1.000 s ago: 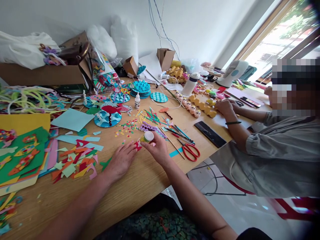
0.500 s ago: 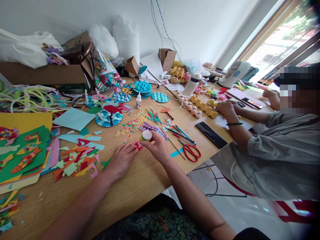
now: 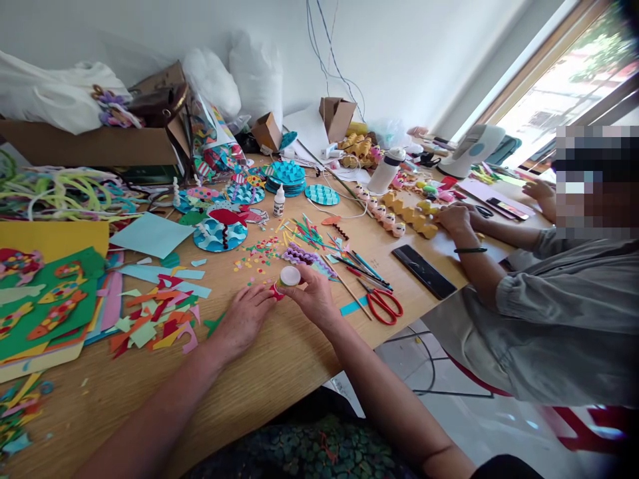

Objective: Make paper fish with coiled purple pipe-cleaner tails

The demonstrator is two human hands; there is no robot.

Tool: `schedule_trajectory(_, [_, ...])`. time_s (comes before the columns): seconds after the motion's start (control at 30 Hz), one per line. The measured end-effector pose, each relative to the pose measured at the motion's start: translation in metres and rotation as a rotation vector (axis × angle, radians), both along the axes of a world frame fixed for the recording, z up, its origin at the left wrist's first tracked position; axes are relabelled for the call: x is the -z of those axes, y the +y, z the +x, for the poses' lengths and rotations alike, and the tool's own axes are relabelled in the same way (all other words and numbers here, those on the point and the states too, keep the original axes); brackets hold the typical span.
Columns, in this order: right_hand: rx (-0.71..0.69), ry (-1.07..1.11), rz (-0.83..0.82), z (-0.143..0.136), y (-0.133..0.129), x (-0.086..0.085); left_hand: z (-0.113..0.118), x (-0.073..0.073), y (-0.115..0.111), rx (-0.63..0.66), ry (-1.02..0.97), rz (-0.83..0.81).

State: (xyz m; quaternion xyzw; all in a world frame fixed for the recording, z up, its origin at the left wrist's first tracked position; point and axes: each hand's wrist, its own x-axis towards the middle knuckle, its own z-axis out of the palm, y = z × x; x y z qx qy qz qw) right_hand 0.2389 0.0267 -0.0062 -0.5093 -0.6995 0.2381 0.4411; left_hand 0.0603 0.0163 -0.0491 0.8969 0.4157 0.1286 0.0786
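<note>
My right hand [image 3: 315,295] is closed round a short glue stick [image 3: 289,275] with a round whitish end facing up. Its lower end meets a small red paper piece [image 3: 277,293] on the wooden table. Flat on the table lies my left hand [image 3: 245,314], fingers stretched out, fingertips at the red piece's left edge. The hands hide part of this piece. Just beyond them are purple wavy strips [image 3: 302,253] and scattered paper dots [image 3: 259,251]. Red-handled scissors [image 3: 384,307] rest to the right of my right hand.
Paper scraps [image 3: 156,309] and a green sheet with paper fish [image 3: 64,306] lie left. Behind stand a small glue bottle [image 3: 279,201] and blue paper discs [image 3: 284,178]. A black phone [image 3: 423,271] lies near the table's right edge, where another person [image 3: 559,306] sits working.
The glue stick has shifted slightly down and left and tilted, its round end turning more toward me. My left hand stays by the red piece. The view has shifted slightly.
</note>
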Motion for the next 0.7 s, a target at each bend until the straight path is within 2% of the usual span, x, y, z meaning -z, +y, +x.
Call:
schedule_trajectory(0.2, [-0.042, 0.105, -0.096, 0.004, 0.003, -0.006, 0.000, 0.001, 0.000, 0.030, -0.048, 0.048])
schedule_trajectory(0.33, [-0.019, 0.191, -0.081, 0.004, -0.001, -0.013, 0.000, -0.002, 0.000, 0.032, -0.033, 0.046])
schedule_trajectory(0.57, [-0.035, 0.075, -0.058, 0.001, -0.002, -0.002, 0.000, -0.002, -0.001, 0.021, -0.056, 0.037])
schedule_trajectory(0.7, [-0.055, 0.076, -0.047, 0.002, -0.001, -0.002, -0.001, 0.000, -0.001, 0.031, -0.060, 0.056])
